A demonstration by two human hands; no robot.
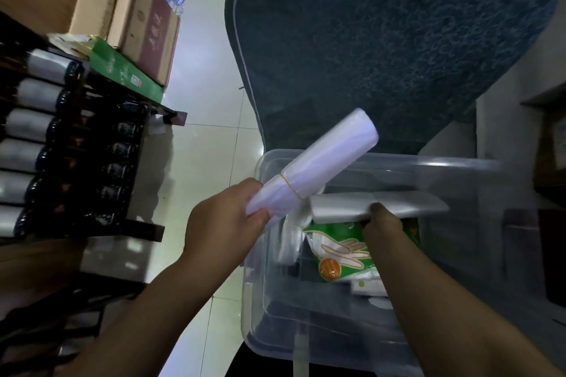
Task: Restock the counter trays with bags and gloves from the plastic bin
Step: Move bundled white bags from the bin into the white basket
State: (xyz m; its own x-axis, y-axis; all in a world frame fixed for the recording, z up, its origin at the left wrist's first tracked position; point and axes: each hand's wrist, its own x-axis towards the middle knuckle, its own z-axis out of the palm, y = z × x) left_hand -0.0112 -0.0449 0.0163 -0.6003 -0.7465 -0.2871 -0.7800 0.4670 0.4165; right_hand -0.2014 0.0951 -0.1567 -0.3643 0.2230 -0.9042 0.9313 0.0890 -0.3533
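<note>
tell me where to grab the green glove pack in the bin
Grip the green glove pack by its near-left edge, coming from above. It lies flat in the clear plastic bin, and the right hand holding a folded bag covers its far end.

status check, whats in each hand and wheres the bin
Left hand shut on bag roll. Right hand shut on flat bag stack over clear bin. Glove pack inside. Nothing blocking.

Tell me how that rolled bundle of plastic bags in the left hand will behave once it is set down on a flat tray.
The bag roll is round, so it may roll. A rubber band cinches it near the left hand, so it probably stays rolled. It is thin white film, so it is likely light, soft and somewhat slippery.
</note>
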